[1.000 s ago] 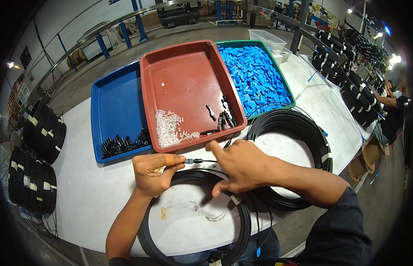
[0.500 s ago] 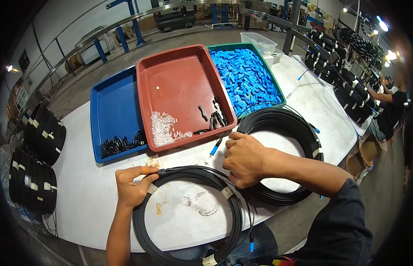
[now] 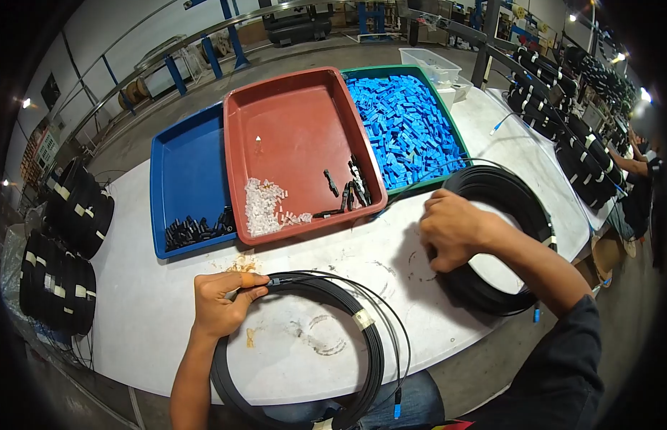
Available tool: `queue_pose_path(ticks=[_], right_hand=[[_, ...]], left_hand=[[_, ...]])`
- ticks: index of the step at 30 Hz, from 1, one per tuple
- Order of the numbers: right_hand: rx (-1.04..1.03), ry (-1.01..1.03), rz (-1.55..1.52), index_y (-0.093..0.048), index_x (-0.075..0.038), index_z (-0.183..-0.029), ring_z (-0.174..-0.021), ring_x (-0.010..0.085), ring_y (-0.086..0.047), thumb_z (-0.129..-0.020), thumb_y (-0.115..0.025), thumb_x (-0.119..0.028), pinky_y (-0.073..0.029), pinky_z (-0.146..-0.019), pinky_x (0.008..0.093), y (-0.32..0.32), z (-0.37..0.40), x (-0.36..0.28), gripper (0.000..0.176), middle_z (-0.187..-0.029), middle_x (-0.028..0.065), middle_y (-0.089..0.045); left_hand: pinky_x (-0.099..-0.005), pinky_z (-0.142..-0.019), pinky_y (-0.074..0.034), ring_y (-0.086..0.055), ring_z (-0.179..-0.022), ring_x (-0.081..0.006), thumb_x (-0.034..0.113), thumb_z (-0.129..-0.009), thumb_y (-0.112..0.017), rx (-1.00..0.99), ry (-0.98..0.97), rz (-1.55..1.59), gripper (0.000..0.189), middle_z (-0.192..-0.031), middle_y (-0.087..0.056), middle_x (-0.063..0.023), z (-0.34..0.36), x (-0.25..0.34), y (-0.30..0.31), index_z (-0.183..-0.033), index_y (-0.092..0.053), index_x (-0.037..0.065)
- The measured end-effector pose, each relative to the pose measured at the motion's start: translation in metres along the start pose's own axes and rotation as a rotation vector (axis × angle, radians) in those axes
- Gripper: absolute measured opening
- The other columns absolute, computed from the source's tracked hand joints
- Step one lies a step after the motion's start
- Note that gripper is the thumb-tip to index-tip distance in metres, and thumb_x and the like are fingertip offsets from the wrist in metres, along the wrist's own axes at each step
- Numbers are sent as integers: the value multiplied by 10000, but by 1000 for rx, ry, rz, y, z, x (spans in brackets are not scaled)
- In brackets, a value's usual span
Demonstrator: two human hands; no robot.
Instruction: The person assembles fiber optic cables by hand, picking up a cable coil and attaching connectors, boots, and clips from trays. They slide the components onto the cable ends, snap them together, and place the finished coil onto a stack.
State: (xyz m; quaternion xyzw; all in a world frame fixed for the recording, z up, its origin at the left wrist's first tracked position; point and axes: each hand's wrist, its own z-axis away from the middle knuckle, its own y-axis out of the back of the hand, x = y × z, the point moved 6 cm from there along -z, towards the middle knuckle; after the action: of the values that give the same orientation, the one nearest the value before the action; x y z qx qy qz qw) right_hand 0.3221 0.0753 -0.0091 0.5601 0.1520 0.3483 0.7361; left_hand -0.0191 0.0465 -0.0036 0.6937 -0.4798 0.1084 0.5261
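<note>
My left hand (image 3: 229,301) pinches a dark connector end of the cable at the upper left of the near black cable coil (image 3: 376,351). A blue-tipped connector (image 3: 397,411) hangs from this coil at its lower right. My right hand (image 3: 455,233) is closed over the left side of the far black cable coil (image 3: 523,193); what its fingers hold, if anything, is hidden. White tape bands wrap both coils.
A red tray (image 3: 290,136) with clear and black pieces overlaps a blue tray (image 3: 190,158) with black parts. A green tray (image 3: 459,136) holds several blue pieces. More coils (image 3: 58,287) stand at the left. Co-workers (image 3: 638,172) are at the right edge.
My right hand has moved right, and the far coil has shifted right with it. The two coils are now apart. My left hand keeps its pinch. The view has shifted slightly.
</note>
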Motion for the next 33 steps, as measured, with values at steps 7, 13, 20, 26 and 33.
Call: queue_pose_path(ticks=[7,13,20,26,33], right_hand=[[26,-1,-122,-807,-137,-868,-925,299,-670,-719,-774,-513,-429,-974,414,-9,38,52,406,-815,94,-734],[212,-90,-377,-586,-23,-1274,-1106,405,-641,-868,-760,-392,-484,-967,493,25,8,9,575,-1115,214,-680],[438,31,-933,-636,59,-1037,-907,372,-717,-792,-836,-174,-554,-793,425,71,-55,-40,393,-919,223,-726],[693,18,-991,-673,32,-932,-837,346,-727,-771,-797,-19,-548,-731,407,70,-50,-75,209,-877,192,-726],[909,275,-897,-668,-2,-928,-811,327,-699,-749,-710,114,-536,-667,405,63,-50,-83,218,-855,141,-695]], left_hand=[[-273,-685,-572,-748,-719,-198,-64,-738,-793,97,-60,66,183,-840,-775,-155,-8,10,0,-914,-798,-12],[-277,-762,-570,-756,-795,-204,-100,-737,-766,234,-116,165,209,-894,-782,-156,-30,30,-34,-924,-801,-13],[-284,-785,-563,-742,-824,-182,-53,-793,-777,290,-143,215,153,-886,-781,-134,-37,28,-47,-943,-791,-24],[-277,-734,-563,-745,-751,-176,4,-800,-783,333,-61,314,119,-851,-783,-136,-27,20,-38,-913,-790,-32],[-291,-743,-584,-770,-755,-225,-7,-739,-782,232,-143,172,107,-829,-778,-143,-27,33,-41,-844,-787,-23]])
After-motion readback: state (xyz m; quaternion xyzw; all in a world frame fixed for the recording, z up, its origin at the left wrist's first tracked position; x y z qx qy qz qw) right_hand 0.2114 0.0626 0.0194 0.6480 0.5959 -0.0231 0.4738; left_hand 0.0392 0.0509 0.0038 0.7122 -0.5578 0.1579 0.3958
